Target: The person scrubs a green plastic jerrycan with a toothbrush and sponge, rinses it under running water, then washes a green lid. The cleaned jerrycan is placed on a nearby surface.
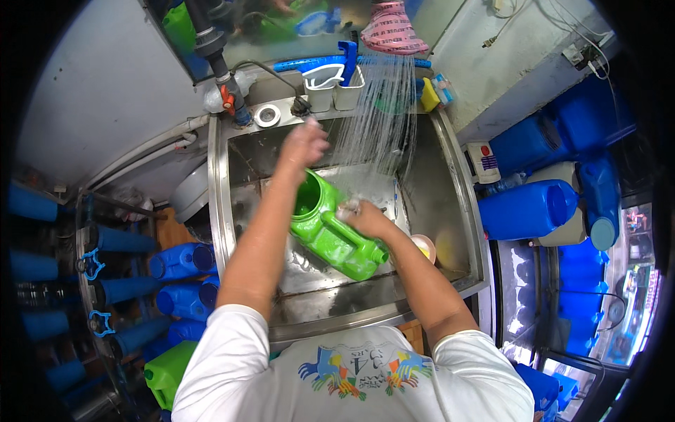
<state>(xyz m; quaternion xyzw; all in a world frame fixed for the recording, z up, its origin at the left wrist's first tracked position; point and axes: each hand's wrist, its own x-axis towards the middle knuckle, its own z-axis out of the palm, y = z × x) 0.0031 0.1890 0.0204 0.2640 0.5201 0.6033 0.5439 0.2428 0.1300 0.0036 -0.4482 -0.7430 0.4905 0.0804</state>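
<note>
A soapy green plastic jug (336,243) is tilted over the steel sink (295,281), its wide round mouth facing up and to the left. My right hand (362,216) grips it at the top by the handle, with suds on the fingers. Beyond the jug's mouth, my left hand (304,144) is raised near the sink's back edge, apart from the jug. Motion smears its fingers, so their pose is unclear. Water pours from a pink-wrapped outlet (395,32) into the sink, behind and to the right of the jug.
White bins (320,97) with brushes and a yellow sponge (429,95) line the back ledge. An orange-handled valve (228,100) sits on the left pipe. A small bowl (424,247) lies in the sink's right part. Blue containers (529,209) flank the right side; more fill the left racks.
</note>
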